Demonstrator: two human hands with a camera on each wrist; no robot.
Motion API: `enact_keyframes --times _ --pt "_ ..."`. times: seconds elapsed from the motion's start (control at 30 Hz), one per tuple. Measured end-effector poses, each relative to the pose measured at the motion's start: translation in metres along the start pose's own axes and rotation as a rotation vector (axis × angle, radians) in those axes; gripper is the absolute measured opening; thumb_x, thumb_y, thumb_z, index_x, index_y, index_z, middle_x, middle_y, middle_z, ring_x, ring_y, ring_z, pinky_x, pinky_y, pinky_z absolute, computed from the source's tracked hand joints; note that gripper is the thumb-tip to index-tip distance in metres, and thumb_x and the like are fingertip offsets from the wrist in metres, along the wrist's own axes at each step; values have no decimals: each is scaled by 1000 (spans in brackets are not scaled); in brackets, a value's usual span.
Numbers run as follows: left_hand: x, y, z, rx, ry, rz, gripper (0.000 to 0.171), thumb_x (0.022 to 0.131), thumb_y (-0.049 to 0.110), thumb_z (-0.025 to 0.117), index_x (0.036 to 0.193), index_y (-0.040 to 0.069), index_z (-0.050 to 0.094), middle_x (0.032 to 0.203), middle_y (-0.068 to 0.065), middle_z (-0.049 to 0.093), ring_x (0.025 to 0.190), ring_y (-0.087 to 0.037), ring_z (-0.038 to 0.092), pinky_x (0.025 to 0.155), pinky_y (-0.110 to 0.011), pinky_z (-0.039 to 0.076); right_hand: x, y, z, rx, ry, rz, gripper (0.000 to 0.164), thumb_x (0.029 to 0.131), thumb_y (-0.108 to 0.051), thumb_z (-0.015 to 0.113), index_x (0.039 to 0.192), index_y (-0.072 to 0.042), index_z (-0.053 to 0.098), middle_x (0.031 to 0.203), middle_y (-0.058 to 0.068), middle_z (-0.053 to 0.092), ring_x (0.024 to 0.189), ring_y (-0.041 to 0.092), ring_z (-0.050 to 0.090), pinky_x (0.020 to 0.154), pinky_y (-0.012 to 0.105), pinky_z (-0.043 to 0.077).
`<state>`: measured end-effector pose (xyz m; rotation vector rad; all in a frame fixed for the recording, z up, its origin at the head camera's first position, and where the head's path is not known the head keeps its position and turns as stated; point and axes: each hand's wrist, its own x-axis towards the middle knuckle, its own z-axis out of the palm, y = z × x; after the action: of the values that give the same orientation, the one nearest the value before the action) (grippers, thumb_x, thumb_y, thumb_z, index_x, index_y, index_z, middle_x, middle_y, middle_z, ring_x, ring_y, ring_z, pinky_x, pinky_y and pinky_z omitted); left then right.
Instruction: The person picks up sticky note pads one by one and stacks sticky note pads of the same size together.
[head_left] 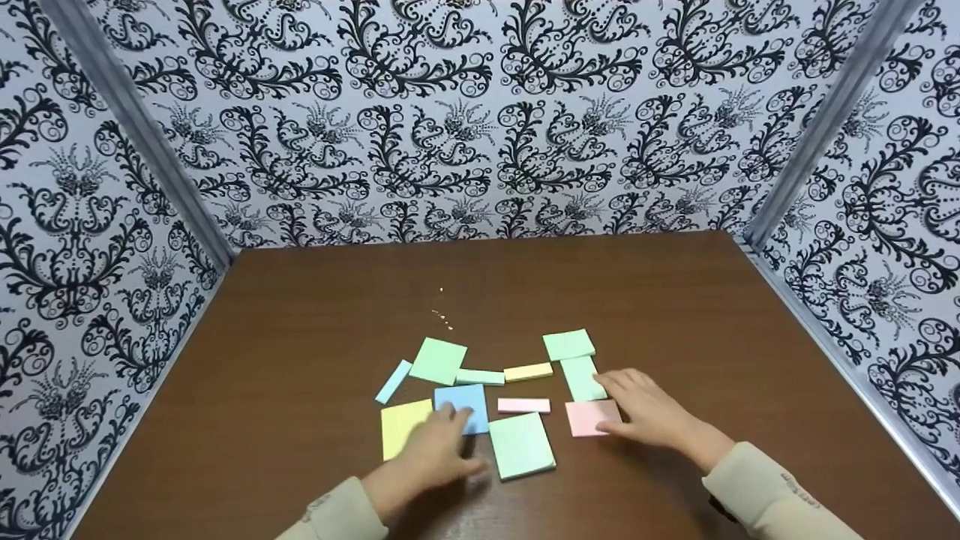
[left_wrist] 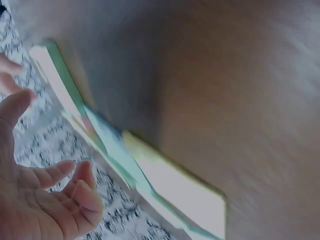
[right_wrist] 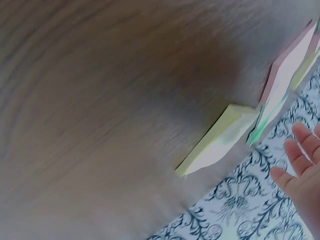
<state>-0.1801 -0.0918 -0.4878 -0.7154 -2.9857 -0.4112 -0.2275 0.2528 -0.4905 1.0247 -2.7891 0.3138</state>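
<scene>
My left hand hovers over the lower left of a group of sticky note pads, fingers loosely bent and holding nothing. Beneath it lie a yellow pad and a blue pad, both partly covered by the hand. A large light green pad is just right of its thumb. My right hand is at the group's right side, fingers extended, thumb over the edge of a pink pad. Its fingertips overlap a pale green rectangular pad. In the right wrist view, a yellow pad lies left of that hand.
Farther back are a green square pad and another green pad. Narrow strips in blue, green, yellow and pink lie among them. Patterned walls enclose the brown table.
</scene>
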Motion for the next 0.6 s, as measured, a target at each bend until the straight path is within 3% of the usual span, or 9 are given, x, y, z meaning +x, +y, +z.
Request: enact_keyframes --times 0.07,0.23,0.37,0.6 --pt "2 11 4 -7 -122 -10 79 70 53 70 125 0 47 98 -13 51 76 -23 54 63 -36 47 2 -3 3 -6 -29 -51 63 79 -36 68 124 4 49 118 16 54 108 32 47 92 49 36" --pt "10 23 13 -48 -262 -58 88 68 57 70 129 0 40 100 -14 58 83 -26 59 69 -38 49 6 -5 8 -49 -74 -133 55 78 -34 68 118 2 55 112 12 56 103 26 49 89 42 38" --pt "15 25 18 -98 -291 -84 91 66 55 73 127 -2 38 94 -15 63 80 -27 62 69 -38 49 7 -7 12 -53 -118 -159 54 79 -36 66 116 2 57 110 10 56 100 25 49 88 39 38" --pt "19 27 19 -55 -298 -77 84 65 56 74 120 2 43 80 -10 62 73 -22 60 66 -37 48 8 -5 17 -53 -131 -164 49 77 -34 69 112 -1 60 105 7 56 95 22 49 84 37 39"
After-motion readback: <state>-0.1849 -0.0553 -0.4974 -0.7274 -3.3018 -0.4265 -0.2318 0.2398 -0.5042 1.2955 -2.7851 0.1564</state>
